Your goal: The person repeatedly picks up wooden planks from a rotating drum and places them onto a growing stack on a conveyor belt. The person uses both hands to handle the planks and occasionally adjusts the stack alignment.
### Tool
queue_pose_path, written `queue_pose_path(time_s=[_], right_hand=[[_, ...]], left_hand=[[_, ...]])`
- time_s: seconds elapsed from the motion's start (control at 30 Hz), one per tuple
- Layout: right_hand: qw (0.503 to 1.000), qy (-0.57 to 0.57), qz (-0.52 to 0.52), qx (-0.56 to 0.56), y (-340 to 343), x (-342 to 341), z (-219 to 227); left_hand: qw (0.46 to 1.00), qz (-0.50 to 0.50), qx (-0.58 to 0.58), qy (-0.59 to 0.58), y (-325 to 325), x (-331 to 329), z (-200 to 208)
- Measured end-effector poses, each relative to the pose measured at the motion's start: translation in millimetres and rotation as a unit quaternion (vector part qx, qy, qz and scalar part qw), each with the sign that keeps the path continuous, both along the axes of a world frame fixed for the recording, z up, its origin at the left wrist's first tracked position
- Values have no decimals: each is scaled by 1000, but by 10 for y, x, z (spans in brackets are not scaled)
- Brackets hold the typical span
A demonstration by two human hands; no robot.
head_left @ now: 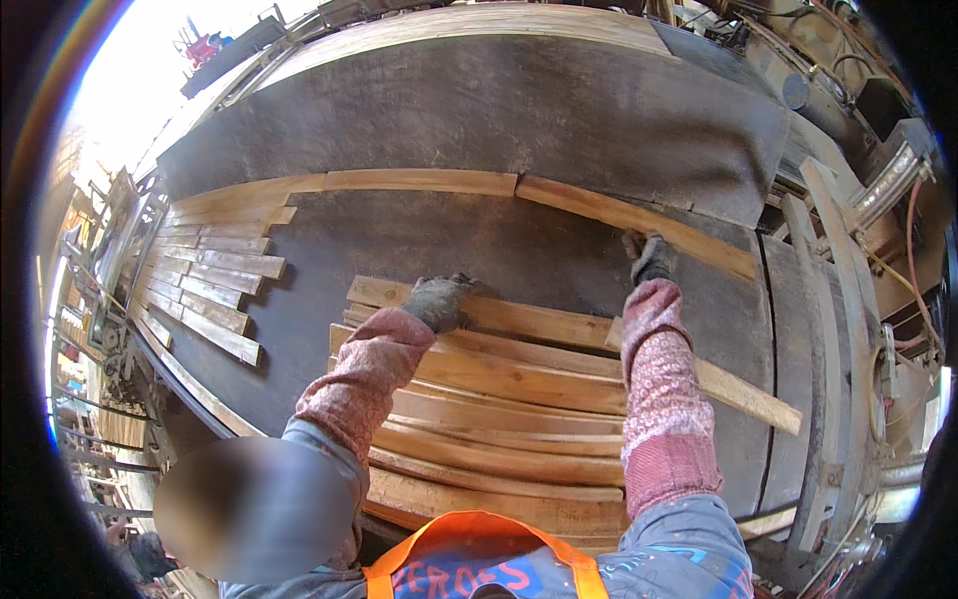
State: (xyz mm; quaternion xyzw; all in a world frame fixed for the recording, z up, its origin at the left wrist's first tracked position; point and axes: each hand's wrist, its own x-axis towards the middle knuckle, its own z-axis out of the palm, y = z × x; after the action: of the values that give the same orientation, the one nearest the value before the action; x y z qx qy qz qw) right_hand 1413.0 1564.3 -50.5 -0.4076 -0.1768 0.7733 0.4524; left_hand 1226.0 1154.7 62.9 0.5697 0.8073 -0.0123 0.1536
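Observation:
My left hand (439, 299), in a dark grey work glove, lies over the rearmost wooden board (544, 321) of a pile, its fingers wrapped over the far edge. My right hand (652, 258), gloved the same way, is at the near edge of a long board (599, 207) farther back on the dark tabletop (429, 232). Its thumb and fingers look apart, and nothing shows between them. Under my right forearm a paler board (748, 396) slants out to the right. Stacked boards (499, 414) lie between my forearms.
Another board (424, 181) continues the back row leftward. Several strips (235, 262) with staggered ends lie side by side at the left. Behind rises a dark panel (479, 105). Metal framing and hoses (913, 235) stand at the right. A blurred patch (257, 509) covers the lower left.

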Motion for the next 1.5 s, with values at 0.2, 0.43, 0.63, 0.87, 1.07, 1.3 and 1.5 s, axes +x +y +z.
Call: queue_pose_path(time_s=[0.2,0.43,0.63,0.87,1.07,1.3,1.5], right_hand=[[995,-68,74,28,254,-190,65],[882,-431,82,173,708,-281,-260],[881,-441,151,83,791,-162,-240],[980,-7,91,179,505,145,652],[957,197,-52,206,308,-222,1430],[830,-163,104,523,-95,-524,2134],[542,-387,429,610,206,-67,1778]], left_hand=[[999,-26,16,-38,206,103,161],[993,-63,67,-74,369,253,309],[999,-16,0,-52,369,260,275],[999,-23,26,6,221,178,149],[997,-19,6,77,158,126,5],[987,-48,-29,148,217,-268,13],[979,33,57,192,112,-462,-139]])
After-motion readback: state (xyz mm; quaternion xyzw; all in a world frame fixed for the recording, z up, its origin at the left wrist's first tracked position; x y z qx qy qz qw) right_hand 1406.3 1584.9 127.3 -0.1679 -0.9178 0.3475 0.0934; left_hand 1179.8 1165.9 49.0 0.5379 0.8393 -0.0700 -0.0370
